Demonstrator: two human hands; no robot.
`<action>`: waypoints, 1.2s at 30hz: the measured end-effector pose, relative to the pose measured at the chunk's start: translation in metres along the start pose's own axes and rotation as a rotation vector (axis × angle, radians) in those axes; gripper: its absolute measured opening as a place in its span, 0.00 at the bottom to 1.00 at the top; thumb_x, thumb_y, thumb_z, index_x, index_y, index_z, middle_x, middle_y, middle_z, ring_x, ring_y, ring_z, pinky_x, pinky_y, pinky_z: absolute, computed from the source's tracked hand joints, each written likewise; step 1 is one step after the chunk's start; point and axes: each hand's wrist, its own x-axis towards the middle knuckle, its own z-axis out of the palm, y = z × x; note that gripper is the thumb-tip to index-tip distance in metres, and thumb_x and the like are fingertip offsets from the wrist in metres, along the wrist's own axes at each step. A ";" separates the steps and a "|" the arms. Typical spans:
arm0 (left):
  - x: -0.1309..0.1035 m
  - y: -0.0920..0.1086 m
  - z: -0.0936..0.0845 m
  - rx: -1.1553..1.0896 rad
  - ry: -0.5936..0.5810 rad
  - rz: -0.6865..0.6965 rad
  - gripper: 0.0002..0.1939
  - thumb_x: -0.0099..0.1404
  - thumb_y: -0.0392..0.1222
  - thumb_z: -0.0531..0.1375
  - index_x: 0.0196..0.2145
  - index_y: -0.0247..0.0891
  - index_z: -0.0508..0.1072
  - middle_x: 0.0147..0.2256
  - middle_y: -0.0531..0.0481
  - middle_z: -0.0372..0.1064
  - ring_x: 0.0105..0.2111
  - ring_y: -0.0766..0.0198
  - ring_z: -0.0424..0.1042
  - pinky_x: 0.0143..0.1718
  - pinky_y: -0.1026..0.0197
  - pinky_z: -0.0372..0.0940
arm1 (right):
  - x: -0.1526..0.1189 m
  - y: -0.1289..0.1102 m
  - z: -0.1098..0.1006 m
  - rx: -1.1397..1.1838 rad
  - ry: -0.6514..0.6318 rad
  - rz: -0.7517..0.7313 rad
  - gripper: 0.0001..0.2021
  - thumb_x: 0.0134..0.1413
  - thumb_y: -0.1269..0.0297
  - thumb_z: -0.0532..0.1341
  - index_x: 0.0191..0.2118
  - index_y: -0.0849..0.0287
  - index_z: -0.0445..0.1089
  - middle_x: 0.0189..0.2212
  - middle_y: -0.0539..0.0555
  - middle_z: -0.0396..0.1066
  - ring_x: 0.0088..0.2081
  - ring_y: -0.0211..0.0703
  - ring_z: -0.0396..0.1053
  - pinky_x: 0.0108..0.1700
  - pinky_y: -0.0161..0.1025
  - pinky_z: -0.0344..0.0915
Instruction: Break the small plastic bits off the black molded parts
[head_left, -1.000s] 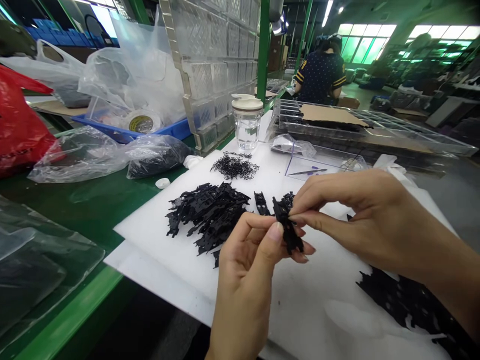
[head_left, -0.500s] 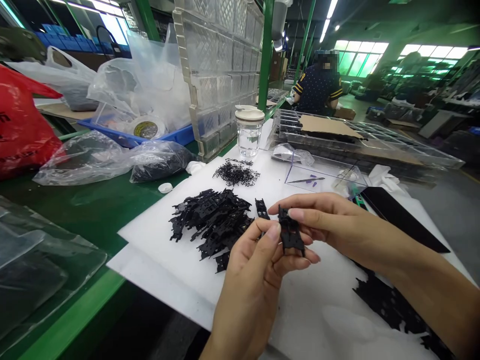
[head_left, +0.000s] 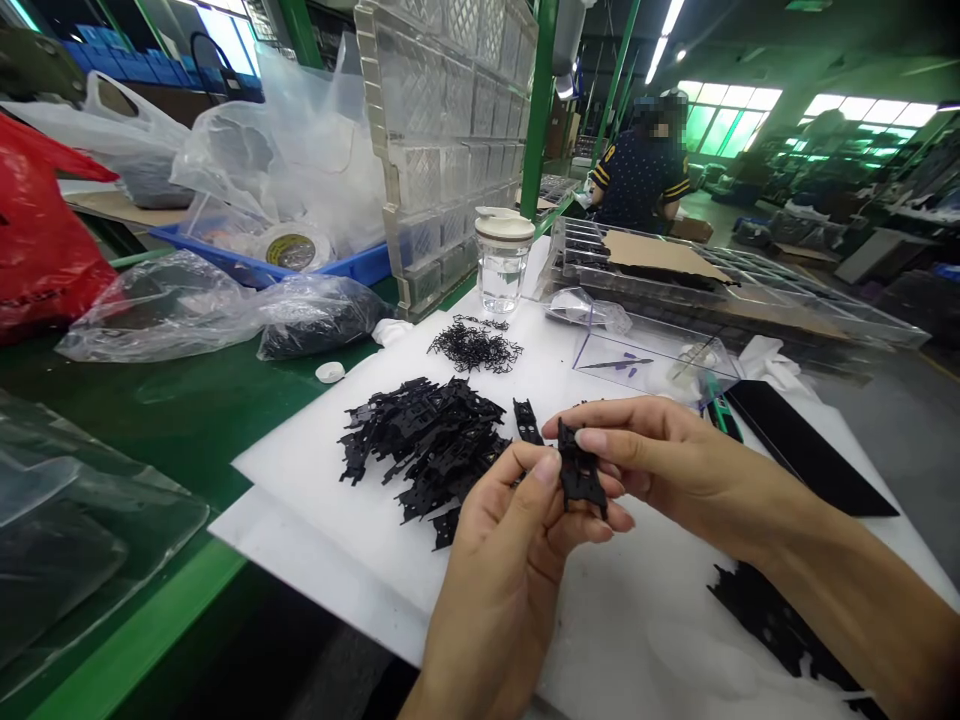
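Observation:
A small flat black plastic part (head_left: 579, 476) is pinched between both hands over a white foam sheet (head_left: 352, 520). My left hand (head_left: 510, 560) grips its lower end with thumb and fingers. My right hand (head_left: 667, 465) holds its upper end from the right. Just left of the hands lies a heap of the same black parts (head_left: 420, 445), with one loose part (head_left: 526, 420) beside it. Behind that sits a small pile of thin black wire springs (head_left: 475, 346).
A clear jar with a white lid (head_left: 502, 255) and a clear box (head_left: 649, 355) stand behind the sheet. More black parts (head_left: 780, 625) lie at the right. Plastic bags (head_left: 225, 310), a blue tray (head_left: 352, 265) and stacked clear trays (head_left: 450, 140) fill the left. A person (head_left: 641, 165) sits beyond.
The part has turned from slanted to more upright in my fingers. My right hand has slid lower and left, uncovering a black sheet at the right. The view shifted slightly.

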 end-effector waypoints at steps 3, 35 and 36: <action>0.001 0.003 0.002 -0.004 0.004 -0.010 0.12 0.77 0.37 0.57 0.37 0.31 0.77 0.33 0.47 0.79 0.31 0.70 0.77 0.35 0.71 0.73 | -0.001 -0.002 0.002 0.042 0.017 0.028 0.09 0.66 0.63 0.68 0.48 0.57 0.82 0.23 0.46 0.72 0.25 0.29 0.73 0.29 0.27 0.65; 0.028 0.023 0.027 1.312 -0.313 1.196 0.29 0.63 0.21 0.64 0.56 0.49 0.78 0.45 0.45 0.80 0.42 0.56 0.80 0.44 0.57 0.76 | -0.046 -0.029 -0.005 -0.075 0.388 -0.240 0.20 0.55 0.47 0.73 0.34 0.60 0.73 0.22 0.45 0.65 0.25 0.33 0.58 0.30 0.35 0.56; 0.028 0.022 0.027 1.311 -0.311 1.193 0.29 0.63 0.22 0.64 0.56 0.49 0.78 0.45 0.45 0.80 0.42 0.55 0.80 0.44 0.57 0.76 | -0.046 -0.028 -0.004 -0.080 0.393 -0.242 0.20 0.55 0.46 0.73 0.34 0.60 0.73 0.22 0.45 0.65 0.24 0.33 0.58 0.30 0.35 0.56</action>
